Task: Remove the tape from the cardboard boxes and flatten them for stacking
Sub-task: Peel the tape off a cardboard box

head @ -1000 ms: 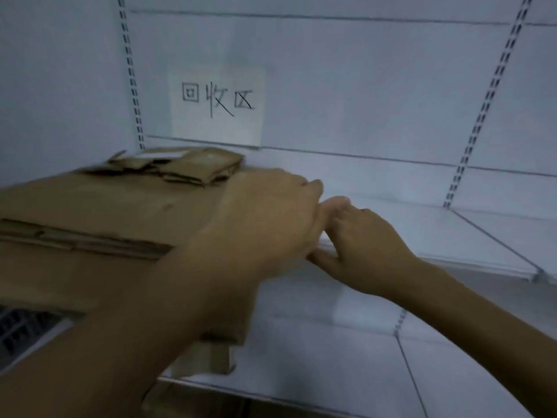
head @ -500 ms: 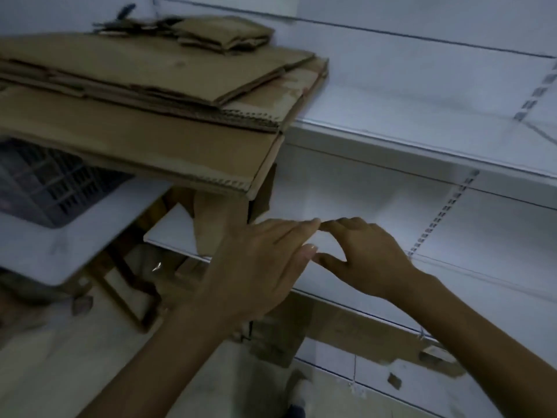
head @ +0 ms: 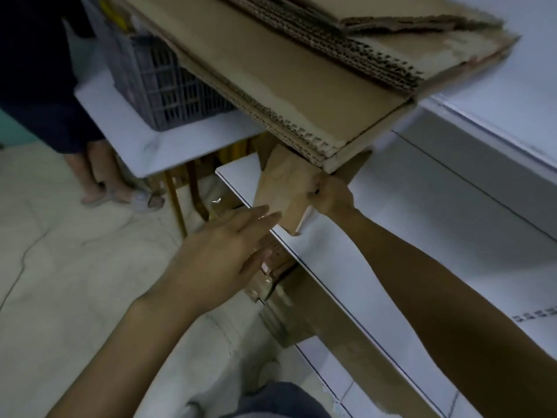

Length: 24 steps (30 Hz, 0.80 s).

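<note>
A stack of flattened cardboard lies on the upper white shelf and juts out over its edge. Under it, on the lower shelf, a small cardboard box stands tilted. My right hand grips that box at its right side. My left hand reaches toward it with straight fingers, the fingertips just short of its lower left corner. More cardboard with clear tape lies under the lower shelf, partly hidden by my left hand.
A grey plastic crate sits on a white table at the left. A person's legs and sandalled feet stand beside it. A long cardboard piece leans below the lower shelf. Pale tiled floor lies at the left.
The view has dropped from the top shelf to the lower one. Both hands moved down off the cardboard stack; my right hand has taken hold of the small box.
</note>
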Motion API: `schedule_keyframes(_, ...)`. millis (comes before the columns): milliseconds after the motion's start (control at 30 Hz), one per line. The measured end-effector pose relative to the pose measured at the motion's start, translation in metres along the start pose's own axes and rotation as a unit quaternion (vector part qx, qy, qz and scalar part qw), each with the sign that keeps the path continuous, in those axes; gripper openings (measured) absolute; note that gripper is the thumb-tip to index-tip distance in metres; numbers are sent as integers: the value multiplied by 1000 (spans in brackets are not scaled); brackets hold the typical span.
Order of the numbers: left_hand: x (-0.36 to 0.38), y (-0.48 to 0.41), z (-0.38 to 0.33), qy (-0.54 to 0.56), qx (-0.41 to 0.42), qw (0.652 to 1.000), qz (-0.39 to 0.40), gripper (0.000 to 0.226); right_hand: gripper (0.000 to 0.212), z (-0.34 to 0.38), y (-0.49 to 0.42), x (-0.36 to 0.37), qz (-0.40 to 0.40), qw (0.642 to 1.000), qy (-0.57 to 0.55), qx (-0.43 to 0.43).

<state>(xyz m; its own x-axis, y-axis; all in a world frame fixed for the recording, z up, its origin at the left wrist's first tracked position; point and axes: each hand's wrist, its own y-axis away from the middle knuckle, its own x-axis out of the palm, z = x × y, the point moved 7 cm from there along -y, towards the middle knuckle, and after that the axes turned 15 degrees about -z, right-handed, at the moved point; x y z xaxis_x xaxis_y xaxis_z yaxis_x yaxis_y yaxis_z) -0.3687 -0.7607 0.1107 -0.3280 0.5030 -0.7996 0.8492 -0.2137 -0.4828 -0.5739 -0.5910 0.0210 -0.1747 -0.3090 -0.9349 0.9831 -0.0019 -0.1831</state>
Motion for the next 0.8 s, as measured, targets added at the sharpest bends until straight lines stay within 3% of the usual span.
schedule_keyframes(67,-10,-5,-1,-39,-3,999,-18,52,28,3,-21,3,-34,998,48,-25)
schedule_keyframes(133,-23,-9,0,-66,-20,997,-44,52,39,6,-43,10,-45,997,40,-40)
schedule_keyframes(200,-34,-10,3,-90,-45,993,-66,58,49,5,-61,22,-7,998,37,-48)
schedule_keyframes(300,-37,-5,6,-113,-69,988,-81,69,38,4,-65,42,91,992,50,-71)
schedule_keyframes(400,-27,-2,4,-99,-71,990,-77,73,52,8,-44,42,109,986,52,-115)
schedule_keyframes(533,3,-5,-4,-70,-34,997,-30,78,38,10,13,33,144,981,40,-123)
schedule_keyframes(700,38,1,-13,-14,39,999,35,89,30,14,93,24,163,956,159,-185)
schedule_keyframes(800,65,13,-13,6,83,991,107,95,30,17,133,-13,109,957,164,-215)
